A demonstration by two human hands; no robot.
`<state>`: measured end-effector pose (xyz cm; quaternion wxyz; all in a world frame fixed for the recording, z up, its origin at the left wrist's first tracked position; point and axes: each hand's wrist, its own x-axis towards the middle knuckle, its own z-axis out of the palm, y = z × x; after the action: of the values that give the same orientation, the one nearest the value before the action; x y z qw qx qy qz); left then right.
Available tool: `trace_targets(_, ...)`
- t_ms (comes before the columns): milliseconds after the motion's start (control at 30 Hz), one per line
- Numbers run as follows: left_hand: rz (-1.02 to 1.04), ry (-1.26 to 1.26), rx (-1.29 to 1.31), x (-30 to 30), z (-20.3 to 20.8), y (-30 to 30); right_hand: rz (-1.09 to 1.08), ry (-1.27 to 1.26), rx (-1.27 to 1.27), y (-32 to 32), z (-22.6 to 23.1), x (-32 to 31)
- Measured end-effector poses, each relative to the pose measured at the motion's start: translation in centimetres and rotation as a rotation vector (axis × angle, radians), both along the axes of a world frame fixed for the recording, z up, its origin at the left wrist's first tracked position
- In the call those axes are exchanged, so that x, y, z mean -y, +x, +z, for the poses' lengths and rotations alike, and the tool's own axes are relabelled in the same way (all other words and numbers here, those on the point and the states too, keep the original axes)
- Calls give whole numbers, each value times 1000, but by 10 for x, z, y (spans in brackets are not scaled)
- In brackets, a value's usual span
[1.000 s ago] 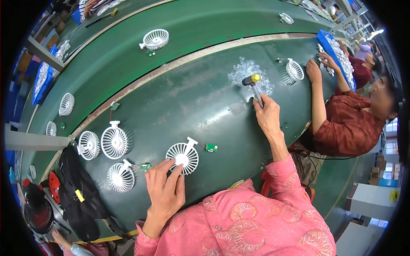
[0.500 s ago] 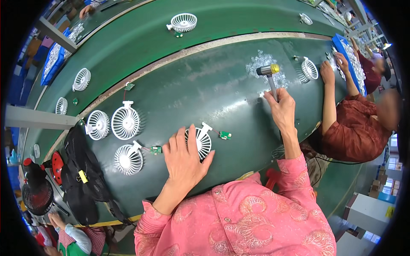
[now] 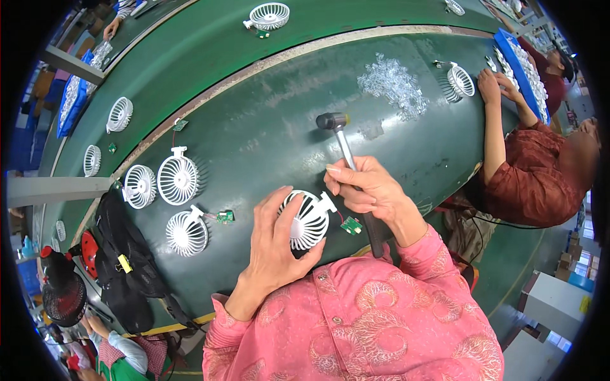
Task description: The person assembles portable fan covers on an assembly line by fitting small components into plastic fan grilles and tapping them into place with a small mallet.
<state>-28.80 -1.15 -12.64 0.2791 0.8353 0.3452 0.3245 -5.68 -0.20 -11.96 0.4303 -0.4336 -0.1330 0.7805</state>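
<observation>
A white round fan cage [image 3: 311, 222] is under my left hand [image 3: 273, 238], whose fingers and thumb curl around its left side. From the cage's neck a thin wire runs to a small green circuit board [image 3: 351, 225], beside my right hand. That right hand [image 3: 372, 190] is closed around the metal shaft of a hammer [image 3: 345, 149]. The hammer's dark head points away from me, and its black grip hangs toward my body. Something tiny and pale shows at my right thumb and forefinger tips, too small to name.
Several white fan cages [image 3: 178, 180] with boards lie left. Small clear pieces [image 3: 394, 86] are heaped far right, near another cage [image 3: 460, 81]. A co-worker [image 3: 530, 178] sits right by a blue tray [image 3: 521, 70]. Left are a black bag [image 3: 124, 254] and a metal post [image 3: 57, 185].
My right hand has come left and nearer from the heap of clear pieces, bringing the hammer beside the fan cage. My left hand stays on the cage, which has shifted slightly.
</observation>
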Motion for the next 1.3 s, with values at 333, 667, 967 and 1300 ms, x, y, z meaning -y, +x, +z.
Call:
trace_targets(333,-25,-3,46,-2,0,2,45,-38,-12,-18,-10,8)
trace_targets(667,-41,-166,148,-4,-5,6,-41,77,-30,-16,-15,16)
trace_targets(967,6,-200,71,-6,3,0,18,252,289,-21,-3,23)
trace_targets(1300,131,-89,9,-3,14,-3,119,458,881,-27,9,32)
